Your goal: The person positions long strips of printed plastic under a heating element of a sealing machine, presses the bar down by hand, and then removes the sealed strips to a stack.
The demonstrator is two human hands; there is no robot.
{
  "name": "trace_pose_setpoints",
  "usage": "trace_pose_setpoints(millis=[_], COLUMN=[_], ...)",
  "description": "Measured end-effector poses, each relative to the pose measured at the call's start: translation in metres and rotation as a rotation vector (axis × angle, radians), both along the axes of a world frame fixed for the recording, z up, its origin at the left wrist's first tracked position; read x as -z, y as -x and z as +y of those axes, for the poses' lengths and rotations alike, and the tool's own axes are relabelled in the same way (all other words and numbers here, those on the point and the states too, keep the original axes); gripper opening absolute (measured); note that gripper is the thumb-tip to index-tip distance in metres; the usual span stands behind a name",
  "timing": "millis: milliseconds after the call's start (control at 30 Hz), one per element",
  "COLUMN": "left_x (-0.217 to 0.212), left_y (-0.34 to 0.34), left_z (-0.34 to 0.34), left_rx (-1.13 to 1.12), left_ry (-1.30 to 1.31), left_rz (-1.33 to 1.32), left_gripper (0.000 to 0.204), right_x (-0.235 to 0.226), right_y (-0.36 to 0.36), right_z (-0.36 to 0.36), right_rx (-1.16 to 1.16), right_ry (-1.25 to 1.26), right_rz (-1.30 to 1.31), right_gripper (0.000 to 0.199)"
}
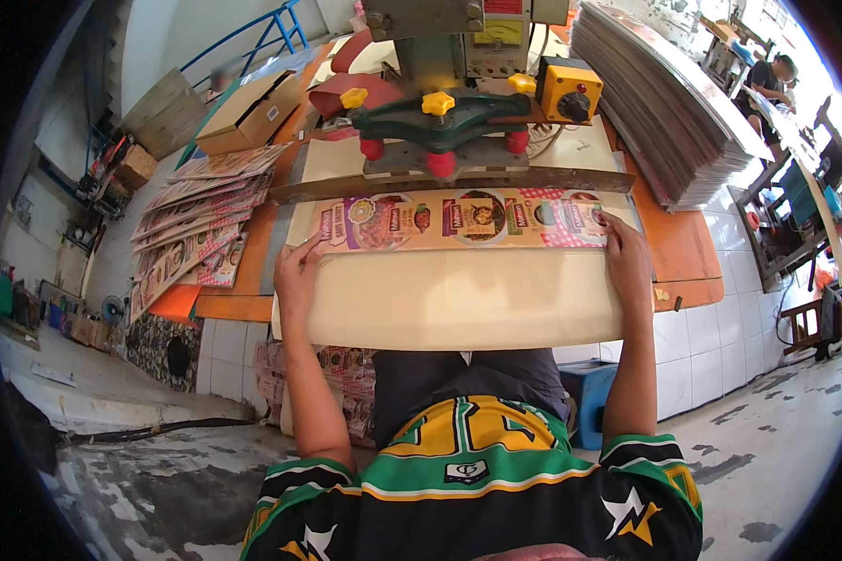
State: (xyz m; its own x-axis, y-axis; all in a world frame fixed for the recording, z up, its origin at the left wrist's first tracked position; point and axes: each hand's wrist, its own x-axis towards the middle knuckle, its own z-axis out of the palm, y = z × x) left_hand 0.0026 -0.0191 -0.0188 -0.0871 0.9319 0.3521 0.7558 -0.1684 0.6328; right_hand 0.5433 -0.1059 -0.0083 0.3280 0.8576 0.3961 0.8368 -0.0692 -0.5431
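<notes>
A long printed cardboard sheet (458, 220) with colourful food pictures lies flat on a cream work board (458, 299), its far edge under the jaw of a green press machine (440, 117). My left hand (297, 265) holds the sheet's left end, fingers on its near corner. At the other end, my right hand (627, 257) grips the sheet in the same way. Both forearms reach up from the lower edge of the view.
A fanned pile of printed sheets (201, 220) and a brown box (248, 112) lie on the orange table at left. A tall stack of sheets (664, 112) stands at right. A yellow control box (569, 91) sits by the press. Another person (772, 79) works far right.
</notes>
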Motion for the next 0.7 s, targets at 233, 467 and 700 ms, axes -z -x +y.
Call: trace_pose_setpoints(millis=[233, 467, 700], left_x=[-0.0020, -0.0040, -0.0067], left_y=[-0.0024, -0.0048, -0.0044], left_z=[0.0005, -0.0003, -0.0024], left_rx=[0.001, -0.008, -0.016], left_ry=[-0.014, -0.001, 0.011], left_rz=[0.033, 0.041, 0.042], left_gripper=[0.032, 0.032, 0.032], right_x=[0.0004, 0.0077, 0.0085], right_y=[0.0008, -0.0055, -0.0056], right_z=[-0.0005, 0.0019, 0.0029], right_rx=[0.022, 0.016, 0.012], right_ry=[-0.003, 0.002, -0.016], right_rz=[0.045, 0.016, -0.008], right_gripper=[0.030, 0.030, 0.030])
